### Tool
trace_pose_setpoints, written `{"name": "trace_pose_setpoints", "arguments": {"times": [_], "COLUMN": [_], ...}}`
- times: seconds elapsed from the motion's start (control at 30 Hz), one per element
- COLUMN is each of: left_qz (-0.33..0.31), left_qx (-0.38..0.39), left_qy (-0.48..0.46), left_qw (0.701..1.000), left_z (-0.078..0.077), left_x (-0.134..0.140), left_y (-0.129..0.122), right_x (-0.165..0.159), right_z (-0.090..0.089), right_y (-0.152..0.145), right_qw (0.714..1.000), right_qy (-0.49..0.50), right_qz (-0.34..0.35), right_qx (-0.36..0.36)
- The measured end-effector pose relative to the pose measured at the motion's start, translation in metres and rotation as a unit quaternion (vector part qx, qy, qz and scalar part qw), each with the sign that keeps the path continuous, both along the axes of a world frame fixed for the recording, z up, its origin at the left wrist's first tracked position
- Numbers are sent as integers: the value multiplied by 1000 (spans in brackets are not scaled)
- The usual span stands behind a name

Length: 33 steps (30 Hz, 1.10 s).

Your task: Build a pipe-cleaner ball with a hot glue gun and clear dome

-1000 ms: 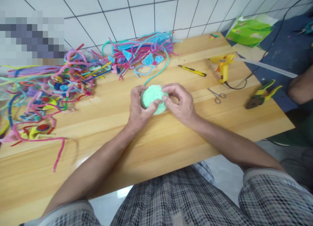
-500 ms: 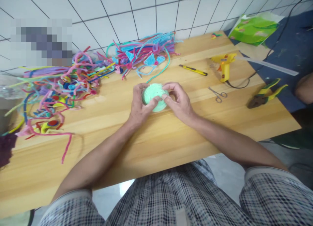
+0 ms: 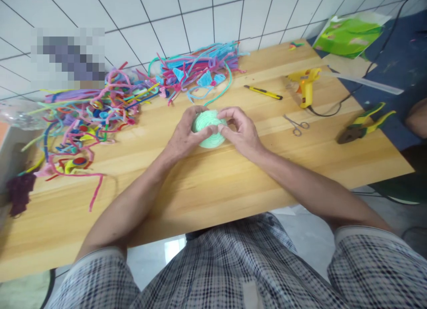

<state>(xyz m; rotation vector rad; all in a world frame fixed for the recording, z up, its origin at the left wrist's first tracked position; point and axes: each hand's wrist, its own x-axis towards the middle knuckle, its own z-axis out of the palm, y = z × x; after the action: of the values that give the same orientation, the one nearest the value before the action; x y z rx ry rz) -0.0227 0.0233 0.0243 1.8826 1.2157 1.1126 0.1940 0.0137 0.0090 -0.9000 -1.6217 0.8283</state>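
A round, mint-green coil (image 3: 210, 124), wound in rings like pipe cleaner or cord, sits between my hands above the middle of the wooden table. My left hand (image 3: 188, 133) grips its left edge, with the thumb lying across the face and the fingers around the rim. Opposite it, my right hand (image 3: 243, 131) pinches the coil's right side, thumb near the centre and fingers bent over the upper edge. The two thumb tips almost meet on the coil. A teal strand (image 3: 218, 97) runs across the table just behind it.
Pipe cleaners (image 3: 200, 64) lie heaped along the tiled wall, with a tangled pile (image 3: 100, 117) at left. To the right are a yellow utility knife (image 3: 263, 92), a corded glue gun (image 3: 305, 84), small scissors (image 3: 296, 125) and pliers (image 3: 360, 124). A green bag (image 3: 350, 35) sits beyond the table's corner.
The coil has shifted slightly left in my hands and looks more tilted. My left hand has moved a little left and up; the camera view has turned slightly.
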Motion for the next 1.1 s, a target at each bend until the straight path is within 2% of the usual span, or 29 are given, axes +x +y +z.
{"name": "trace_pose_setpoints", "arguments": {"times": [0.1,0.2,0.43,0.53,0.67,0.77,0.93,1.1], "left_qz": [-33,-39,-1,46,101,102,91,92], "left_qx": [-39,-40,-35,-23,13,18,10,4], "left_qy": [-21,-39,-36,-34,-42,-36,-19,-30], "left_qw": [998,998,999,998,994,994,996,995], "left_z": [4,7,2,-4,-14,-18,-15,-15], "left_x": [0,0,-3,-3,0,2,3,6], "left_y": [-2,-2,-4,-4,-3,-5,-15,-16], "right_x": [0,1,-4,-5,-1,2,6,11], "right_z": [1,1,-1,1,3,3,3,2], "right_y": [-1,-1,2,3,3,3,5,7], "right_qw": [1000,999,994,993,996,995,991,991], "right_qy": [-2,0,69,90,66,64,80,82], "right_qz": [15,32,62,49,18,-3,-49,-44], "right_qx": [5,-3,-51,-54,-53,-70,-96,-97]}}
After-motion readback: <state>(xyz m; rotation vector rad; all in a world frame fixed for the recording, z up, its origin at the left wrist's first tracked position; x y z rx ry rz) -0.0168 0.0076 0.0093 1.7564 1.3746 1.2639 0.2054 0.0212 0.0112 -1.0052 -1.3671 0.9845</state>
